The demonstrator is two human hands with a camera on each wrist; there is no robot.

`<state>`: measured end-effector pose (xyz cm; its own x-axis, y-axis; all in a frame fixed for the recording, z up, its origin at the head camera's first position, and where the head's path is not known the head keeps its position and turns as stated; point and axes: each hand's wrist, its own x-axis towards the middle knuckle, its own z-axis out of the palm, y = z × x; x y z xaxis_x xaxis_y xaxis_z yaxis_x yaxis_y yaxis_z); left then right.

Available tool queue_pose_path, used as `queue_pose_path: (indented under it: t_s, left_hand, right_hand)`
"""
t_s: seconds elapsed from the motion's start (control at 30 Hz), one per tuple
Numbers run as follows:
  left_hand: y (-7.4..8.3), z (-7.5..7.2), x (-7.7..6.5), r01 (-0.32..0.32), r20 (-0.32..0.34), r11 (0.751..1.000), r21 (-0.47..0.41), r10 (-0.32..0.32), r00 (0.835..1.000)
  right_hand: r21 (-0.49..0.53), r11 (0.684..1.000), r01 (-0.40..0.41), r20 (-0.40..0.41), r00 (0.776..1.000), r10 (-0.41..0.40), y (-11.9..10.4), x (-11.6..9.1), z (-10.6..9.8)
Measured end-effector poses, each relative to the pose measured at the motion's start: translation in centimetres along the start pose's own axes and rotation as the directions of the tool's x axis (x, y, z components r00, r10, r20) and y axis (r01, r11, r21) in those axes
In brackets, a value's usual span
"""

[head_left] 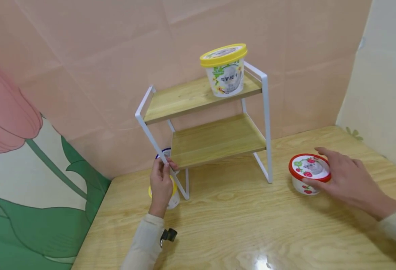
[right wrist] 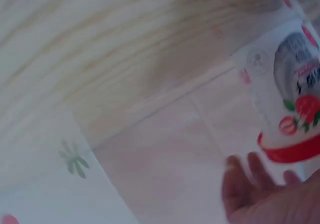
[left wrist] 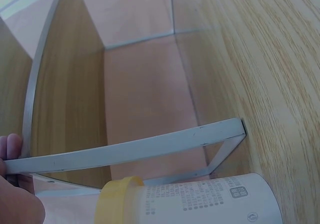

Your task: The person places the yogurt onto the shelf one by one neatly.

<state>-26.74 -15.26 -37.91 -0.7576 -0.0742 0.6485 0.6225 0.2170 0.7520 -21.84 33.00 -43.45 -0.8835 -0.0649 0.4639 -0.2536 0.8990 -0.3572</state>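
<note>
My left hand (head_left: 161,182) grips the white metal side frame (head_left: 153,138) of a two-tier wooden shelf (head_left: 215,140), at the lower board's left end. In the left wrist view its fingertips (left wrist: 14,145) wrap that bar. At the right, my right hand (head_left: 353,183) is spread beside a tub with a red lid (head_left: 309,168), thumb in front and fingers behind. The right wrist view shows the red-lidded tub (right wrist: 295,88) blurred, with the fingers loosely bent close to its lid. A yellow-lidded tub (head_left: 225,73) stands on the shelf's top board.
Behind my left hand, another yellow-lidded tub (head_left: 173,200) stands by the shelf's left foot, partly hidden. A blue-rimmed tub (head_left: 164,153) shows behind the frame. The wooden table (head_left: 225,225) meets a pink backdrop (head_left: 110,75) at the back and a pale wall (head_left: 383,86) at the right.
</note>
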Motion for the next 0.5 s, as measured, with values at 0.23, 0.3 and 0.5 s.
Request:
queue_pose_path:
  t_s: [0.23,0.3,0.5]
  left_hand:
    - [0.1,0.0,0.0,0.018,-0.005,1.000,0.007,-0.018,1.000]
    - [0.2,0.0,-0.1,0.020,-0.008,1.000,0.006,-0.020,1.000]
    - [0.2,0.2,-0.1,-0.012,-0.010,1.000,0.007,0.012,1.000]
  right_hand:
    - [0.214,0.975,0.067,0.070,0.994,-0.084,2.8,0.9,-0.9]
    - [0.230,0.967,0.106,0.078,0.989,-0.127,3.5,0.9,-0.8]
    - [0.227,0.950,0.214,0.078,0.968,-0.237,4.3,1.2,-0.4]
